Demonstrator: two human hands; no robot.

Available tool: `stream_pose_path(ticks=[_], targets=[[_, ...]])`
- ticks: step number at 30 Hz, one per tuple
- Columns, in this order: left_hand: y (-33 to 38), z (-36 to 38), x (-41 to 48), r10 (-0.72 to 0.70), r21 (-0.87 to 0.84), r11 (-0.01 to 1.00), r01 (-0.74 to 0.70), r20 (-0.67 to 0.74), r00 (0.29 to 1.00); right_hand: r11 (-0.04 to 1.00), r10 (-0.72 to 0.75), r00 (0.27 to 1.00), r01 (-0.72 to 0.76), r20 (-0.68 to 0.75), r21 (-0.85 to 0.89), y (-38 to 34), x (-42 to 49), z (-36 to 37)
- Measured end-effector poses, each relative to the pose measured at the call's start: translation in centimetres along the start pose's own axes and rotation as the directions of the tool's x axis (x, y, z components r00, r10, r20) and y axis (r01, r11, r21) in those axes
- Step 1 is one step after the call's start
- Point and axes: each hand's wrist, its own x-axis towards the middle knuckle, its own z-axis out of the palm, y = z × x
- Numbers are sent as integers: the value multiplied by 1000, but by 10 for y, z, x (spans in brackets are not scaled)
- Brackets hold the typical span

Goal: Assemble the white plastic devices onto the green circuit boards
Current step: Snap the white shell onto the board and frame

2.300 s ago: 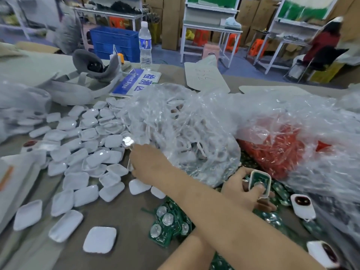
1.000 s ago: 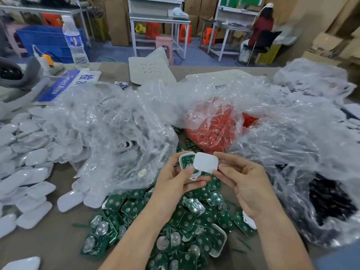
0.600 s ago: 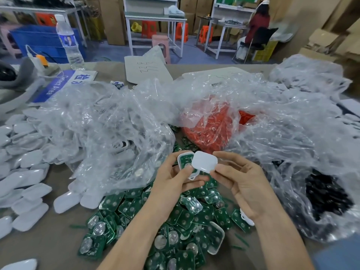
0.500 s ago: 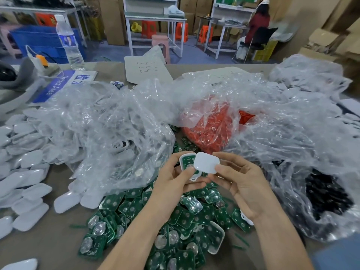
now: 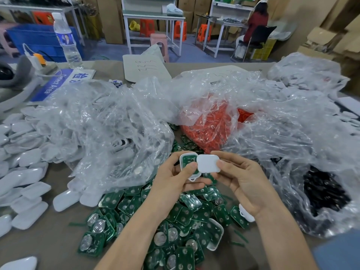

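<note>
Circuit boards (image 5: 175, 215) before plastic bags (image 5: 109, 129)

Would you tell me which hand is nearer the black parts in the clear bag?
Right. The right hand sits just left of the black parts; the left hand is farther left, beyond the right one.

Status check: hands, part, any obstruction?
Left hand grips white shell, green board inside. Right hand pinches white cover, overlapping shell's right edge, not seated. Left thumb on board, maybe in cover's way.
</note>
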Motion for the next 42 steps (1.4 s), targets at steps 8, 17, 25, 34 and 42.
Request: stream_pose_path(ticks=[8,17,25,34,42], targets=[[9,2,-3,-199,-161,962,219,129,971,947,-79,996,84,27,-310,-16,13,-5],[14,4,-5,-215,-260,928,265,207,954,533,-3,962,232,273,-813,-38,12,7],[11,6,-5,-187,-263,938,227,167,968,278,-150,917,398,370,-874,-23,3,14],[11,6,-6,-202,-200,953,228,143,969,221,-94,886,464,455,-858,-35,2,10],[10,6,-6,-180,-139,970,201,154,972,202,-90,878,478,470,-855,-34,0,10]])
